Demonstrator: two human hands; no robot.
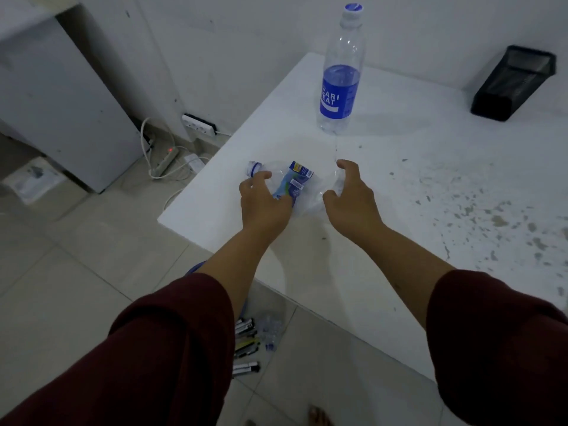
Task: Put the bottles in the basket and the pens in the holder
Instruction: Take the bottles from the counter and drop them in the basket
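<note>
A crumpled clear bottle (296, 179) with a blue-green label lies on its side near the left corner of the white table (415, 167), cap pointing left. My left hand (264, 201) curls over its neck end. My right hand (350, 195) wraps around its base end. A tall clear bottle (339, 90) with a blue label stands upright further back. A black mesh holder (513, 84) lies tipped over at the back right. On the floor below the table edge lie several pens (246, 345) and another crumpled bottle (272, 332), partly hidden by my left arm.
A thin blue curved edge (193, 267) shows beside my left forearm; what it belongs to is hidden. A power strip with cables (166, 161) lies on the tiled floor beside a grey cabinet (61, 96). A bare foot (319, 416) stands near the bottom edge.
</note>
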